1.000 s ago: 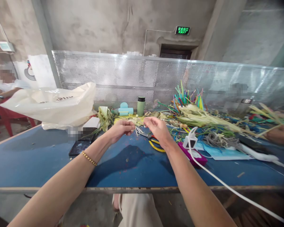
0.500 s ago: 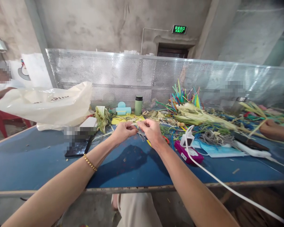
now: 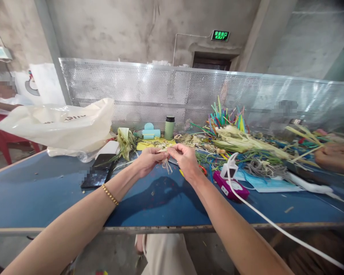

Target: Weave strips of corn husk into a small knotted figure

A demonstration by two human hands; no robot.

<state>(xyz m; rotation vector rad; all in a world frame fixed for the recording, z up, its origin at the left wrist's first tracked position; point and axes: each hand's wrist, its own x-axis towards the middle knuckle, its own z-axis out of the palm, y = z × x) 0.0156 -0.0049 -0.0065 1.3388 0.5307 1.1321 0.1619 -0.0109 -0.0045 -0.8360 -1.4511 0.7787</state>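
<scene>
Over the middle of the blue table (image 3: 60,208), my left hand (image 3: 149,160) and my right hand (image 3: 185,156) meet with bent fingers, fingertips almost touching. Between them they pinch a small pale plant-fibre piece (image 3: 167,166), from which thin loose strands dangle. Its upper part is mostly covered by my fingers, and the same-coloured scraps behind it blur its outline. A gold bead bracelet (image 3: 110,194) circles my left wrist. Just beyond the hands lie a yellow sheet (image 3: 145,146) and a green bottle (image 3: 169,129) with a black lid.
Left are a white plastic bag (image 3: 80,130), a dark phone (image 3: 96,176) and a crumpled husk (image 3: 126,143). Right are a purple power block (image 3: 231,187) with a white cable, a blue mask (image 3: 271,182), cords, and husks (image 3: 246,141). Another person's hand (image 3: 332,156) holds strips at far right.
The thin strands now hang more plainly below my fingertips, and my left fingers have closed in nearer the right ones. The whole view has shifted slightly.
</scene>
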